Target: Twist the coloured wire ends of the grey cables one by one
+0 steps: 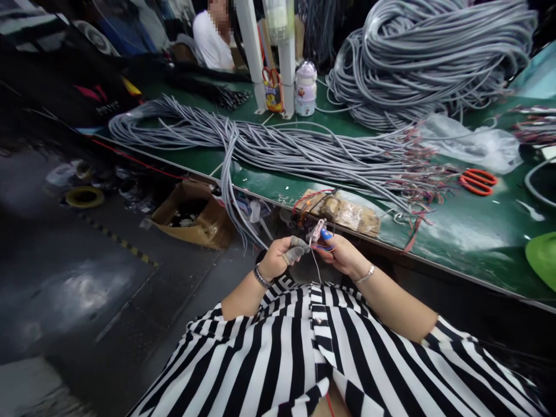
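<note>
My left hand (284, 255) is closed, its fingertips in grey finger cots, pinching the thin wires (316, 230) at a cable's end just below the green bench's front edge. My right hand (343, 252) is closed round a small blue-handled tool (325, 236) that meets the same wire ends. Red and dark wires (306, 202) run from my hands up onto the bench. A long bundle of grey cables (278, 147) lies across the green bench (469, 231), and part of it hangs over the edge beside my left hand.
A big coil of grey cable (425, 58) fills the back right. Orange scissors (478, 180), a clear plastic bag (473, 142), a brown packet (347, 213), a white bottle (306, 88) sit on the bench. A cardboard box (193, 214) stands on the floor; a person in white (212, 40) sits beyond.
</note>
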Demonstrator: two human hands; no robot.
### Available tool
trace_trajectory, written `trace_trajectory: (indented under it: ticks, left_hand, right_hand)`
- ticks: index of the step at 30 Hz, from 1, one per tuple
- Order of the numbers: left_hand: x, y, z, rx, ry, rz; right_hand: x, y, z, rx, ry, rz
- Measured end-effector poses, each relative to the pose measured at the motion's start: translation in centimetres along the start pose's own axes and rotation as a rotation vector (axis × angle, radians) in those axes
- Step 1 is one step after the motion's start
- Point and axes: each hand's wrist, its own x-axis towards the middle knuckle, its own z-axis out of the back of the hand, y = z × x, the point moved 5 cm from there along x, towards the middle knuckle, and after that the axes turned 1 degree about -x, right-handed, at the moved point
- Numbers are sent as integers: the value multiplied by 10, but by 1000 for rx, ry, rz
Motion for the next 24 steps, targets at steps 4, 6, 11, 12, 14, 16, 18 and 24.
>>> trace_trajectory:
  ticks: [4,6,11,12,14,16,18,24]
  left_hand:
    - [0,4,1,4,9,28]
    - [-5,5,3,35,27,38]
    - [-19,4,4,145,39,22]
    - [-20,3,3,164,49,17]
    - [-22,1,0,208,79,-2]
    - [-23,-4,-2,261,115,-42]
    - [-25,-9,-3,310,167,-88]
    - [-38,-9,2,77,298,-17]
  right_hand:
    - [-6,3,13,-142,-195,143]
    - [-19,9,22,-193,-275,221]
    - [-69,56,12,-680,-265,620]
    - [-78,65,1,-835,-202,692]
    - [-89,74,-20,-1124,-144,771]
    - [-90,76,-39,-1362,-113,781]
    - [-83,74,-50,-1501,-82,749]
    - [-54,71,-30,-1384,-164,643]
